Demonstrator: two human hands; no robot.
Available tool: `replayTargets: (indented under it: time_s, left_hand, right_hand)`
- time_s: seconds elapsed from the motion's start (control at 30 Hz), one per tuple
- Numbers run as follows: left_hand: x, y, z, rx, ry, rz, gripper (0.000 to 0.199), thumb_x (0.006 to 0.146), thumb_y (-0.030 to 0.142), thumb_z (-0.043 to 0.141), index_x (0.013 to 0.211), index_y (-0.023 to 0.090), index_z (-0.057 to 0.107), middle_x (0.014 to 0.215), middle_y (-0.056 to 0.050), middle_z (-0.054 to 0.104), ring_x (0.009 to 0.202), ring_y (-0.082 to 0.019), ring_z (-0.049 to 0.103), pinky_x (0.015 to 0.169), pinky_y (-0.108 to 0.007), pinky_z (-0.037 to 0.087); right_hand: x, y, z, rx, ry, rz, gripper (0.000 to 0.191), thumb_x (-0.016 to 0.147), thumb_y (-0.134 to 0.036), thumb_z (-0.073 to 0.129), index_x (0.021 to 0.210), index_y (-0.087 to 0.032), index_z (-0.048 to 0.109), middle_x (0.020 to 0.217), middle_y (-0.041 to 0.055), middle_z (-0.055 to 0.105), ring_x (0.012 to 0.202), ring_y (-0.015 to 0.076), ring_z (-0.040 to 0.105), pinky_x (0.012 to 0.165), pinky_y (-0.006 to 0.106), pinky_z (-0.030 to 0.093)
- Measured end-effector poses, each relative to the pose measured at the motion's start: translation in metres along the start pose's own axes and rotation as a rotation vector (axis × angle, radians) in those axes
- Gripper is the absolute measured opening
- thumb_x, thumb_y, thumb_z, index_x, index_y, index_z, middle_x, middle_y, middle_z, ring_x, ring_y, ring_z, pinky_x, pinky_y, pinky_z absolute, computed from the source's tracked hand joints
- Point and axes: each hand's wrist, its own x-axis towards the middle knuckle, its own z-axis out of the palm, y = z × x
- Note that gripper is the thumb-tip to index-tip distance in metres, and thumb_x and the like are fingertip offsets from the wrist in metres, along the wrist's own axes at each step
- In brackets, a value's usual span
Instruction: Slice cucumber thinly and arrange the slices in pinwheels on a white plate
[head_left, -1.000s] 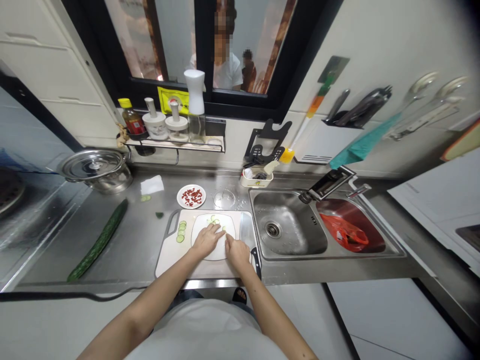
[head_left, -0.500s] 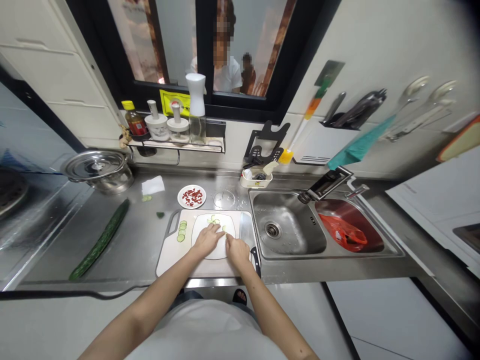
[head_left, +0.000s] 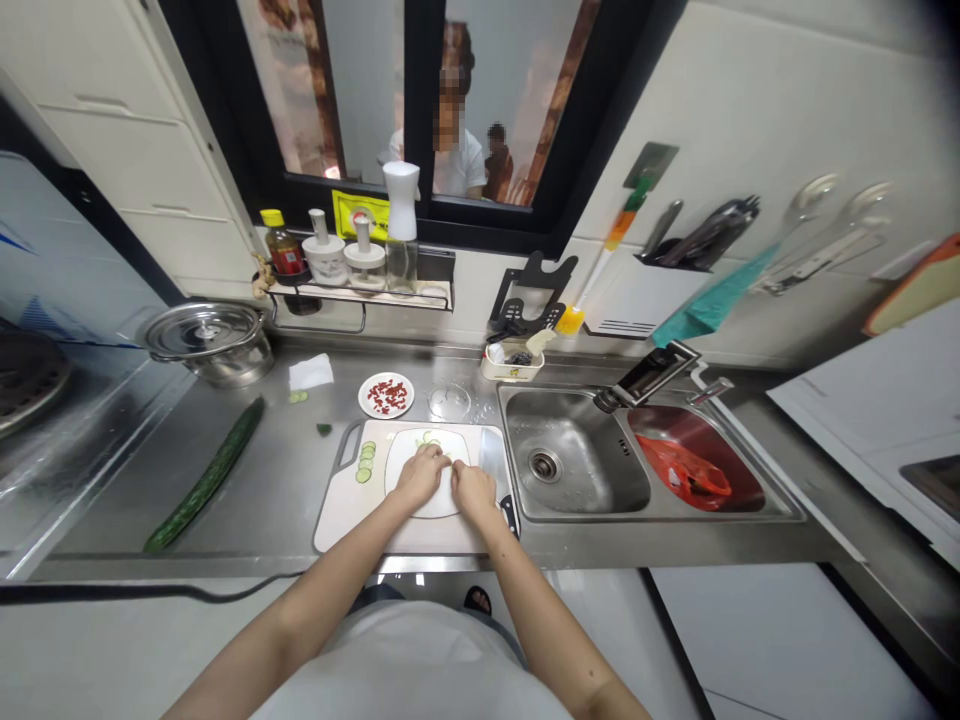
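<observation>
Your white plate [head_left: 438, 508] sits a little behind the middle of the cutting board [head_left: 341, 515], its corners rounded and a dark line running round its rim. Pale cucumber slices [head_left: 430, 438] with green skins lie near its back edge, just beyond your fingers; your hands cover much of the rest. Your left hand [head_left: 421, 474] is over the plate's middle, its fingers bent and close together. Your right hand [head_left: 472, 488] is at the plate's right edge, fingers curled, the tips meeting or nearly meeting the left ones. You cannot tell from here whether either hand pinches a slice.

More slices [head_left: 365, 461] overlap in a row near the board's left edge, below the handle slot. The knife [head_left: 493, 455] lies along the board's right edge, just beside your right hand, and your wrist partly hides it. Past that edge is the sink [head_left: 581, 517], with a red bag [head_left: 686, 475] in its far basin.

Behind the board's back edge stands a small dish [head_left: 363, 398] of chopped red pieces [head_left: 387, 395]. A whole cucumber [head_left: 210, 480] lies slantwise on the left of the bench [head_left: 277, 520], one end near the front edge. Toward the bench's back left corner stands a lidded steel pot [head_left: 236, 362].
</observation>
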Motion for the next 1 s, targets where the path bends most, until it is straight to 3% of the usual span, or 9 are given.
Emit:
replayTargets:
  time_s: [0.23,0.37,0.6,0.77,1.0]
  left_hand:
    - [-0.028,0.003,-0.003,-0.232,0.163,-0.075,0.034,0.083,0.009,0.044,0.104,0.021,0.068,0.106,-0.006,0.062,0.103,-0.019,0.053,0.093,-0.032,0.044]
    - [-0.053,-0.010,-0.011,-0.330,0.285,-0.138,0.030,0.086,0.016,0.044,0.103,0.020,0.068,0.102,-0.006,0.065,0.099,-0.019,0.057,0.093,-0.034,0.045]
    - [-0.096,-0.061,-0.018,-0.246,0.420,-0.537,0.028,0.085,0.025,0.046,0.106,0.020,0.063,0.101,-0.006,0.066,0.095,-0.020,0.060,0.086,-0.031,0.045]
    - [-0.108,-0.082,-0.024,-0.158,0.350,-0.764,0.037,0.083,0.029,0.050,0.119,0.021,0.056,0.102,-0.007,0.066,0.095,-0.022,0.061,0.082,-0.032,0.044]
    - [-0.098,-0.079,-0.032,-0.052,0.268,-0.813,0.037,0.084,0.037,0.049,0.116,0.021,0.059,0.105,-0.011,0.066,0.100,-0.028,0.059,0.092,-0.044,0.036]
  right_hand:
    - [-0.001,0.002,-0.001,0.023,0.031,-0.024,0.030,0.095,-0.025,0.035,0.110,-0.016,0.059,0.092,0.0131,0.070,0.085,0.0194,0.066,0.066,0.025,0.039]
    - [-0.011,0.005,0.004,0.094,0.092,-0.033,0.033,0.096,-0.028,0.032,0.115,-0.020,0.059,0.089,0.0096,0.071,0.081,0.0171,0.065,0.065,0.024,0.036]
    - [-0.032,0.012,0.020,0.222,0.154,-0.025,0.034,0.096,-0.032,0.034,0.110,-0.024,0.064,0.084,0.0033,0.071,0.078,0.0142,0.064,0.061,0.022,0.032]
    - [-0.038,0.016,0.019,0.229,0.129,-0.020,0.033,0.094,-0.031,0.036,0.109,-0.024,0.065,0.084,0.0022,0.072,0.078,0.0137,0.063,0.062,0.021,0.033]
    - [-0.037,0.017,0.020,0.245,0.122,-0.027,0.034,0.094,-0.031,0.035,0.110,-0.024,0.065,0.085,0.0025,0.072,0.081,0.0149,0.064,0.063,0.021,0.034]
